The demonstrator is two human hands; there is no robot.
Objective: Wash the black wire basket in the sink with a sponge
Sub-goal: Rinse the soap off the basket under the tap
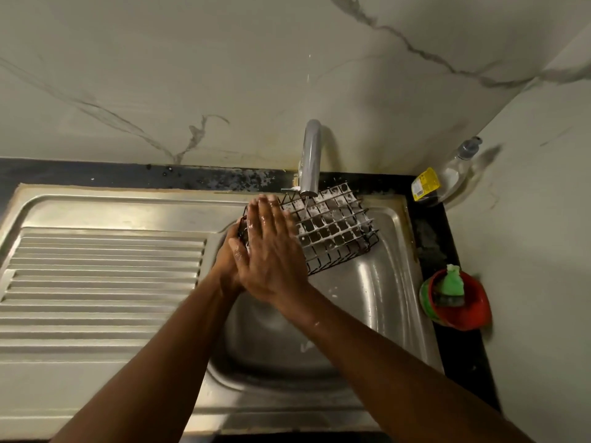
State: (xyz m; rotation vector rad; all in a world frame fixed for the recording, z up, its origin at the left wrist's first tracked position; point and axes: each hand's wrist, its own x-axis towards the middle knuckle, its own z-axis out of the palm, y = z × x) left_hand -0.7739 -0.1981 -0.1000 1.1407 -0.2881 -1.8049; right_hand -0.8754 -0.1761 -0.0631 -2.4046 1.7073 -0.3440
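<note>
The black wire basket (335, 228), streaked with white foam, is held tilted over the steel sink (377, 302) under the tap (311, 155), from which a thin stream of water falls. My left hand (231, 251) grips the basket's left end from below, mostly hidden behind my right hand. My right hand (271, 247) lies flat with straight wet fingers on the basket's left part. A green sponge (451, 284) sits in a red bowl (460, 302) on the counter to the right of the sink.
A ribbed steel draining board (102, 282) stretches to the left of the sink. A clear dish-soap bottle (447, 174) with a yellow label lies in the back right corner. Marble-patterned walls close in behind and on the right.
</note>
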